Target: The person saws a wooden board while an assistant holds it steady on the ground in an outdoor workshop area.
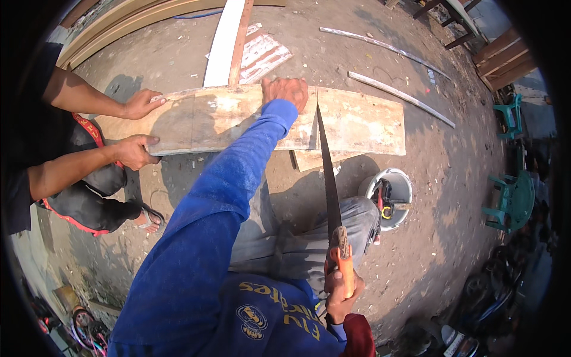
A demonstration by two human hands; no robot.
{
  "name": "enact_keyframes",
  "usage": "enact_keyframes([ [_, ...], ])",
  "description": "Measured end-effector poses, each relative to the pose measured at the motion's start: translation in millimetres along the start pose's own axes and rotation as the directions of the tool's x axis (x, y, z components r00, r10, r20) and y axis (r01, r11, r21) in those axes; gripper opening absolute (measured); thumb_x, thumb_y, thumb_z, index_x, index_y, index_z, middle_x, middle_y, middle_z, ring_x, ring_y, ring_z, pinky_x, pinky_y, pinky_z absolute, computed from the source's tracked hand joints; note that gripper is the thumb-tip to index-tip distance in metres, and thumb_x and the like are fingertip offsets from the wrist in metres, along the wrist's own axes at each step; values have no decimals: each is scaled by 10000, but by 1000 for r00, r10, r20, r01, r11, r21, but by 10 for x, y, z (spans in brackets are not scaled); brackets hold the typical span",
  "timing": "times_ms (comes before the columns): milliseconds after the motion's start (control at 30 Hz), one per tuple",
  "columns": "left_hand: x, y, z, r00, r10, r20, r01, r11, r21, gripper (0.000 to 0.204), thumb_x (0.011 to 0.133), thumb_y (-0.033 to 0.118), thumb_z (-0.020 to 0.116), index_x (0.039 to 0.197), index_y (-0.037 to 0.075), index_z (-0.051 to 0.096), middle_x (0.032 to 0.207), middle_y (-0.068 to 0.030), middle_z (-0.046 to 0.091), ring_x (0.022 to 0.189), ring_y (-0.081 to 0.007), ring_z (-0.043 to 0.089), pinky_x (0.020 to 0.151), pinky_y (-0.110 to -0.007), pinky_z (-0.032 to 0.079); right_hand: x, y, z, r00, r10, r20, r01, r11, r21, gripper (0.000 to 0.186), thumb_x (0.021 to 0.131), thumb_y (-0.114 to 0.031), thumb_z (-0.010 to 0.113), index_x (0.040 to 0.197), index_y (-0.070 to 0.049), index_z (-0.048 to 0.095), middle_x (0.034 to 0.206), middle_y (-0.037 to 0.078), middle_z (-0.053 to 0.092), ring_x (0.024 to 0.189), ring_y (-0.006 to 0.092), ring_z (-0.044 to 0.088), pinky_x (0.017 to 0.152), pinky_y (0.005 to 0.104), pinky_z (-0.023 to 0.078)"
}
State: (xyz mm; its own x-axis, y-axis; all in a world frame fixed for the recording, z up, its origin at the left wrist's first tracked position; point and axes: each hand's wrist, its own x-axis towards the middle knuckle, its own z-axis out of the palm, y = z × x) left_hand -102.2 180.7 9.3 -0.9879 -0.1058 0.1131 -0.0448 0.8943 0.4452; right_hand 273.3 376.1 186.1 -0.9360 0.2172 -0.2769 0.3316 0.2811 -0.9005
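A long, worn wooden board (369, 122) lies crosswise in front of me, its face stained and patchy. My left hand (285, 93) presses on its far edge, fingers curled over it. In my right hand (344, 293) is a handsaw (329, 172), gripped by its orange handle low in the view. The saw's blade points away from me and crosses the board just right of my left hand, along a dark, thin line running across the wood. At the left, a co-worker's two hands (138, 152) hold that end of the board.
A grey bucket (404, 178) with tools inside stands right of my knee. Under the board is another wood piece (306, 160); a white plank (223, 47) extends beyond it. Thin strips (401, 98) lie on the ground at far right. Green plastic chairs (513, 201) stand further right.
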Motion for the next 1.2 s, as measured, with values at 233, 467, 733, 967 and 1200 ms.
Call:
enact_keyframes([
  [233,11,54,-16,1000,4,-5,-3,998,68,527,1038,346,460,697,96,775,733,-185,734,758,-355,720,910,-495,382,1849,137,837,989,-142,-35,146,977,155,353,1026,-201,671,755,1,569,633,-36,497,598,58,404,527,296,316],
  [467,18,37,-21,998,-44,34,41,997,72,547,1046,350,447,707,73,776,720,-205,726,748,-358,719,910,-498,381,-74,464,14,1000,-2,7,2,995,99,429,1032,-317,655,1231,53,737,721,-11,630,622,62,555,559,252,409],
  [733,9,117,-60,1000,-12,23,10,997,75,552,1049,344,423,739,63,783,739,-211,732,750,-373,720,937,-496,390,1524,467,709,985,-168,-25,170,977,131,304,1031,-182,663,823,26,587,660,-9,529,621,69,423,543,306,346],
  [967,-3,39,-29,999,-8,33,6,999,47,580,1050,366,406,736,45,772,754,-223,732,756,-389,712,945,-516,392,-211,756,77,990,-138,-32,134,986,-99,395,983,-301,678,1163,44,748,639,68,539,599,110,543,573,295,438],
  [1200,35,114,39,997,-41,69,32,990,137,605,1062,402,399,760,36,774,804,-235,745,826,-383,713,963,-509,386,1470,475,710,965,-247,-88,254,963,86,303,983,-145,688,761,18,562,582,53,467,572,96,408,517,340,370],
])
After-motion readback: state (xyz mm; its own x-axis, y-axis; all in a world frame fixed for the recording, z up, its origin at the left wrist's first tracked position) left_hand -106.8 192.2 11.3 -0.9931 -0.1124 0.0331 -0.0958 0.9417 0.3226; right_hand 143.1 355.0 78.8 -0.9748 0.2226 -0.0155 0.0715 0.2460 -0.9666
